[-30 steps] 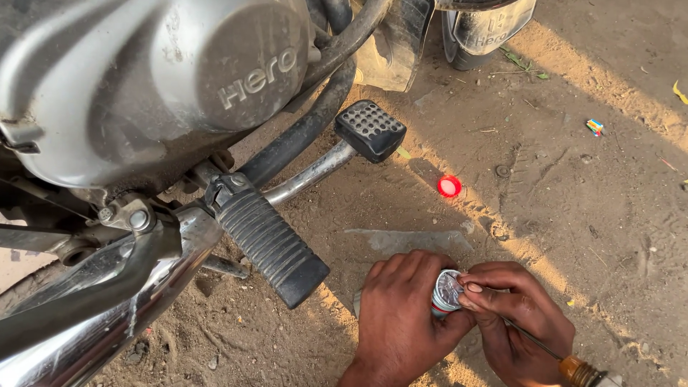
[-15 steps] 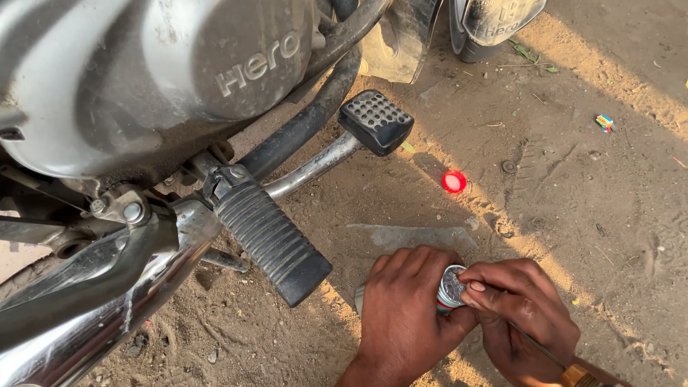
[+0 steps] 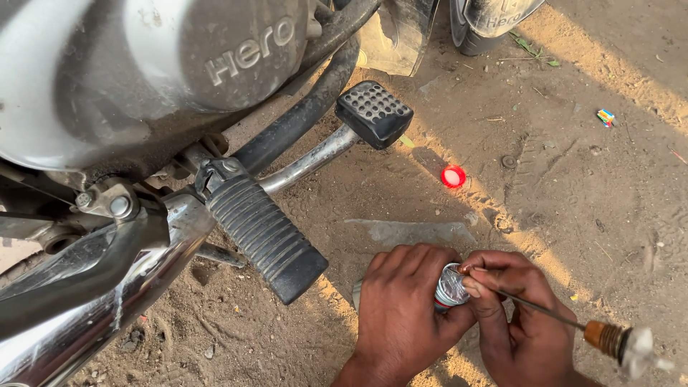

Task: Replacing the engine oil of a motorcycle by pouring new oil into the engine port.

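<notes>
My left hand (image 3: 401,308) is wrapped around a small bottle (image 3: 450,287) with a silvery foil top, low over the dirt ground. My right hand (image 3: 512,315) pinches at the foil top and also holds a thin metal rod (image 3: 545,309) whose brown and white end (image 3: 620,342) sticks out to the right. A red cap (image 3: 453,176) lies on the ground above the hands. Most of the bottle is hidden under my fingers.
A motorcycle engine case (image 3: 165,64) fills the upper left. Its ribbed black footrest (image 3: 265,233), brake pedal (image 3: 374,112) and chrome exhaust pipe (image 3: 93,315) stand left of my hands. A flat grey slab (image 3: 412,231) lies in the sand, and a tyre (image 3: 480,25) at the top.
The view has shifted slightly; my hands stay together on the bottle top. The rod's brown and white end has come into view at the lower right.
</notes>
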